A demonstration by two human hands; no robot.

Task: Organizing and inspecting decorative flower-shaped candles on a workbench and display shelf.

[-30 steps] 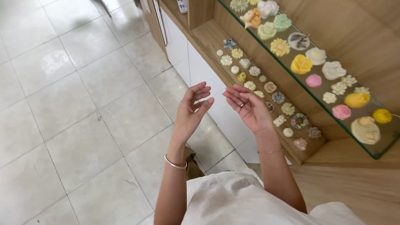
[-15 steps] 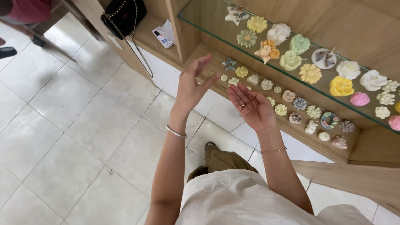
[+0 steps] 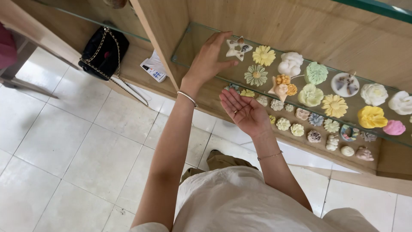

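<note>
**Left hand spread at a star-shaped candle, right palm open below**

The left hand (image 3: 209, 58) reaches up over the glass shelf (image 3: 189, 45), fingers spread and holding nothing, its fingertips touching or just short of the star-shaped candle (image 3: 238, 48); I cannot tell which. A thin bangle circles that wrist. The right hand (image 3: 243, 112) lies below and nearer the body, palm up, fingers loosely open, empty.

The star is pale cream with dark flecks at its centre, lying flat on the glass. Just beyond the fingertips sit a yellow daisy candle (image 3: 263, 55) and a grey-green flower candle (image 3: 255, 75), waxy and matte. The shelving is light wood.
</note>
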